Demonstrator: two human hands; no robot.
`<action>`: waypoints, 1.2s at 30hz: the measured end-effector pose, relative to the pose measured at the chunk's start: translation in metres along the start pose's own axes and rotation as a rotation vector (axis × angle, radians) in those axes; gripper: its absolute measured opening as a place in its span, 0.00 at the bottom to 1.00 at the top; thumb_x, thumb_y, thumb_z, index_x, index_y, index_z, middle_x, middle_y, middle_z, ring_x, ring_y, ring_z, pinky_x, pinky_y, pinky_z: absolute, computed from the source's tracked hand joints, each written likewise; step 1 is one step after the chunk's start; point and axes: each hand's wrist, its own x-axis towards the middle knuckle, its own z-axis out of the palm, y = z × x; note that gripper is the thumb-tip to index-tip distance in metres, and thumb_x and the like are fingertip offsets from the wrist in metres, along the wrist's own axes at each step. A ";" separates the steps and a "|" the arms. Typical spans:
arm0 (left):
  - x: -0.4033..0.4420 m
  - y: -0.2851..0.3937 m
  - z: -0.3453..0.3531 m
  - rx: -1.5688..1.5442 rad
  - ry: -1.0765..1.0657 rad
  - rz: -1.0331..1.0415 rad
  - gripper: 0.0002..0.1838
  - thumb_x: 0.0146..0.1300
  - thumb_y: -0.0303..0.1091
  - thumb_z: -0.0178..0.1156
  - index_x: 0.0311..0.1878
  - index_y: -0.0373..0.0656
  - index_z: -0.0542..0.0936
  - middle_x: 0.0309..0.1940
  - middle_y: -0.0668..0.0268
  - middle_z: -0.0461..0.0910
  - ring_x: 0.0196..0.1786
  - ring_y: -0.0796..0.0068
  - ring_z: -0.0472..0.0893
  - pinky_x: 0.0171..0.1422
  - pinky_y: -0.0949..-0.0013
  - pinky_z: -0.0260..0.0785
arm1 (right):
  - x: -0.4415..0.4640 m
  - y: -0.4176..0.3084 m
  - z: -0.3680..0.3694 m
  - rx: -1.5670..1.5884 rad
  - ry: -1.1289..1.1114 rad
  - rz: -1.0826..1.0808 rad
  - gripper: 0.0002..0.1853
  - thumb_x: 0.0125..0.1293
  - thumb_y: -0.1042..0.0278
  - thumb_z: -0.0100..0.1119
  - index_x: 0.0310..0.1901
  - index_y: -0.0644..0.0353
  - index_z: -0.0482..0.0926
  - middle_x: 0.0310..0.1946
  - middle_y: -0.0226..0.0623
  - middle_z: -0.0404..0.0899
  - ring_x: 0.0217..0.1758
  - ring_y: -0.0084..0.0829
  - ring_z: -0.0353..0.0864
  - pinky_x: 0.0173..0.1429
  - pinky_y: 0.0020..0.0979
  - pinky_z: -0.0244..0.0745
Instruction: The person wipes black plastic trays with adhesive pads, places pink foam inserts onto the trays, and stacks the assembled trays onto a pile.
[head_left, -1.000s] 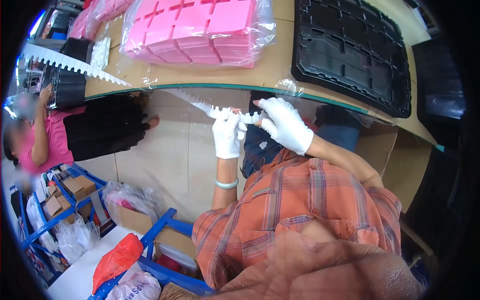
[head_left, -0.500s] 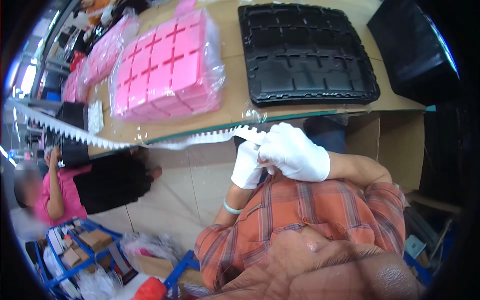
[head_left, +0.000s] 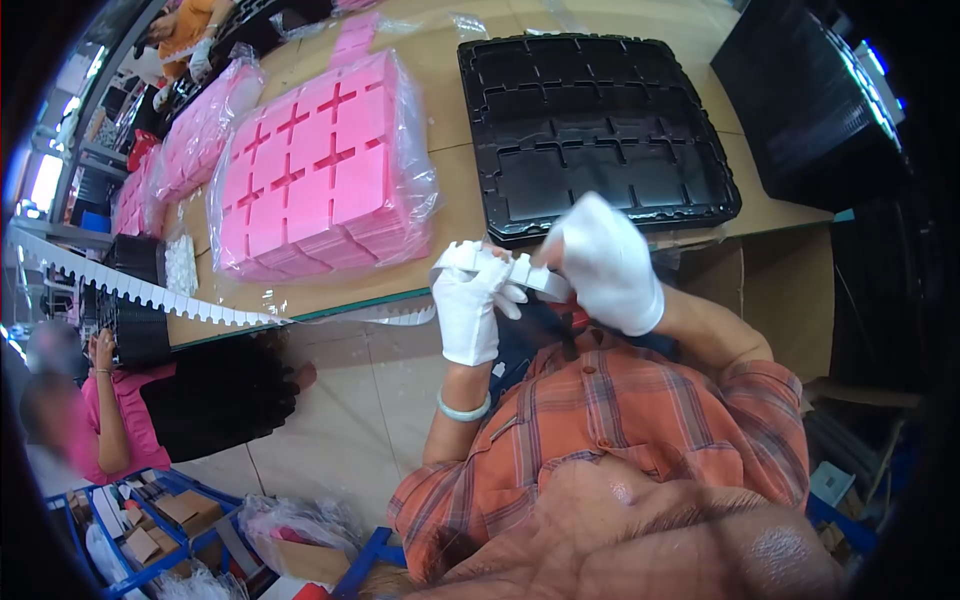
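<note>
A long white strip with square teeth along one edge (head_left: pixel 165 297) runs from the far left along the table's front edge to my hands. My left hand (head_left: pixel 468 312), in a white glove with bare fingertips, is closed on the strip near its right part, which loops over the fingers. My right hand (head_left: pixel 607 268), also gloved, is raised just right of the strip, its fingers bent together and smeared by motion. Whether anything sits between those fingers is hidden. Beyond my hands, a black moulded tray (head_left: pixel 610 130) with cross-shaped ridges lies on the table.
Pink slotted blocks in clear plastic (head_left: pixel 310 170) stand on the brown table (head_left: pixel 455 185). A black stack (head_left: pixel 810 105) is at the right, above an open cardboard box (head_left: pixel 785 290). A person in pink (head_left: pixel 125 420) is at left; blue-framed shelving (head_left: pixel 150 520) is lower left.
My hands have moved apart and up toward the table. The left shifted left with the strip; the right rose beside the black tray. The strip's loose middle now hangs lower.
</note>
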 end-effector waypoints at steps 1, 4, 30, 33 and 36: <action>0.000 0.001 -0.002 0.037 0.033 0.022 0.05 0.61 0.24 0.58 0.39 0.38 0.74 0.26 0.64 0.77 0.17 0.76 0.76 0.14 0.80 0.64 | 0.008 0.003 -0.002 -0.022 0.049 0.055 0.13 0.52 0.88 0.55 0.37 0.60 0.76 0.28 0.35 0.78 0.31 0.38 0.78 0.38 0.31 0.72; 0.000 0.004 -0.007 0.049 0.091 0.090 0.03 0.62 0.24 0.58 0.38 0.39 0.74 0.25 0.64 0.76 0.18 0.78 0.76 0.15 0.80 0.64 | 0.026 0.055 0.003 -0.050 0.001 0.414 0.09 0.58 0.78 0.56 0.41 0.58 0.78 0.30 0.38 0.79 0.40 0.41 0.78 0.47 0.37 0.74; 0.000 0.004 -0.029 0.068 0.092 0.072 0.07 0.60 0.25 0.59 0.40 0.37 0.74 0.27 0.63 0.76 0.18 0.75 0.77 0.15 0.79 0.66 | 0.055 0.097 0.024 -0.583 -0.442 0.417 0.03 0.55 0.74 0.60 0.31 0.62 0.80 0.34 0.49 0.79 0.41 0.50 0.81 0.44 0.43 0.77; -0.001 0.003 -0.029 0.067 0.074 0.067 0.07 0.60 0.25 0.59 0.41 0.37 0.74 0.27 0.63 0.76 0.19 0.75 0.77 0.15 0.79 0.66 | 0.057 0.085 0.023 -0.629 -0.502 0.371 0.04 0.54 0.75 0.59 0.31 0.64 0.80 0.35 0.50 0.79 0.42 0.50 0.81 0.45 0.44 0.77; -0.001 0.004 -0.025 0.067 0.083 0.080 0.07 0.60 0.24 0.59 0.41 0.37 0.74 0.27 0.63 0.76 0.19 0.75 0.77 0.15 0.79 0.66 | 0.046 0.075 0.024 -0.498 -0.567 0.464 0.05 0.53 0.80 0.56 0.32 0.62 0.76 0.37 0.46 0.75 0.42 0.49 0.77 0.44 0.43 0.74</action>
